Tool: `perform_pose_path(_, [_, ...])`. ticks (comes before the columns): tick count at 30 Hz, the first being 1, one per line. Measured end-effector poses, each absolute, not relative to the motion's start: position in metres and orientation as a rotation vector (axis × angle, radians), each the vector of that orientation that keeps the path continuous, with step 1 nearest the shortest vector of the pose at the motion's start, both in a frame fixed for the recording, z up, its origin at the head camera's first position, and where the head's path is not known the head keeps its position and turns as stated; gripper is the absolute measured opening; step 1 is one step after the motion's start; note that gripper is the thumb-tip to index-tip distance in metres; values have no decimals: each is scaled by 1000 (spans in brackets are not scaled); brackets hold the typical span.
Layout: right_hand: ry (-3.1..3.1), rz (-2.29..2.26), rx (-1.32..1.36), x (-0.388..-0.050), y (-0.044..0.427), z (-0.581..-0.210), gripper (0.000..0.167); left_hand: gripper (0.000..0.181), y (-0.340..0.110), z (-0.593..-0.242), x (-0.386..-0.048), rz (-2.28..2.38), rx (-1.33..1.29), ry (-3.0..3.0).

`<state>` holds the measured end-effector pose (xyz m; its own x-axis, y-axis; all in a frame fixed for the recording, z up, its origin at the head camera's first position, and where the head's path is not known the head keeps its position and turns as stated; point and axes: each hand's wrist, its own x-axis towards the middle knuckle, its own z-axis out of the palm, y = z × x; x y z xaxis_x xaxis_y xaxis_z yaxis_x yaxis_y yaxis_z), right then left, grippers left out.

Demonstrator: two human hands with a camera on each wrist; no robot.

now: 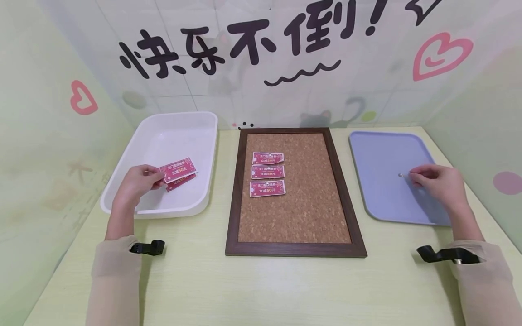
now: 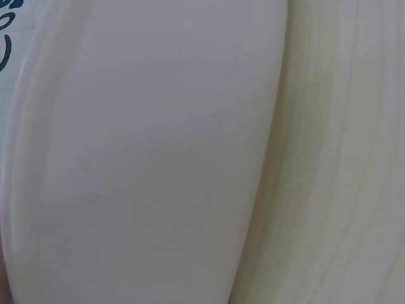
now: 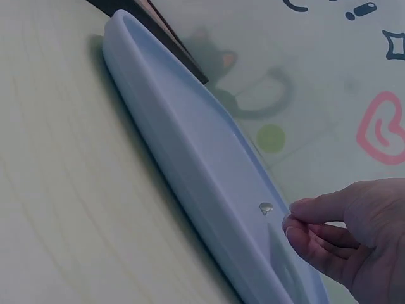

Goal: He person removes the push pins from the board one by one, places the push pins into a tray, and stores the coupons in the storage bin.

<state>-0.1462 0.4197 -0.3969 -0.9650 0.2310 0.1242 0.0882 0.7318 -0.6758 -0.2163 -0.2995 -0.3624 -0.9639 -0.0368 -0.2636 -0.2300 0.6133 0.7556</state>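
Note:
In the head view my left hand point(image 1: 138, 183) pinches a pink paper coupon point(image 1: 179, 169) by its left end, above the white tub point(image 1: 200, 206). A second pink coupon point(image 1: 181, 182) shows partly beneath it; whether that one is held too is unclear. On the right, my right hand point(image 1: 442, 183) is over the blue tray point(image 1: 379, 154), thumb and forefinger tips together. A silver thumbtack point(image 3: 266, 208) is just beside those fingertips, with a small gap in the right wrist view. I see nothing between the fingertips. The left wrist view shows mostly the tub's wall point(image 2: 158, 158).
Between tub and tray lies a cork board point(image 1: 302, 217) in a dark wooden frame. Three pink coupons point(image 1: 267, 189) are tacked in a column on its left half. A printed wall point(image 1: 244, 99) closes off the back of the pale table point(image 1: 285, 290).

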Motion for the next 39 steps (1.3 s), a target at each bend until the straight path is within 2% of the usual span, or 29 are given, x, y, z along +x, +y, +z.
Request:
perform_pose_path(9, [-2824, 994, -340, -146, 424, -401, 37, 46, -304, -371, -220, 1250, -278, 2624])
perform_pose_path(29, [-2868, 895, -331, -147, 425, -406, 39, 41, -305, -374, -222, 1197, -279, 2603])
perform_pose_path(39, [-2868, 928, -338, -146, 427, -406, 42, 47, -306, -375, -222, 1198, -298, 2602])
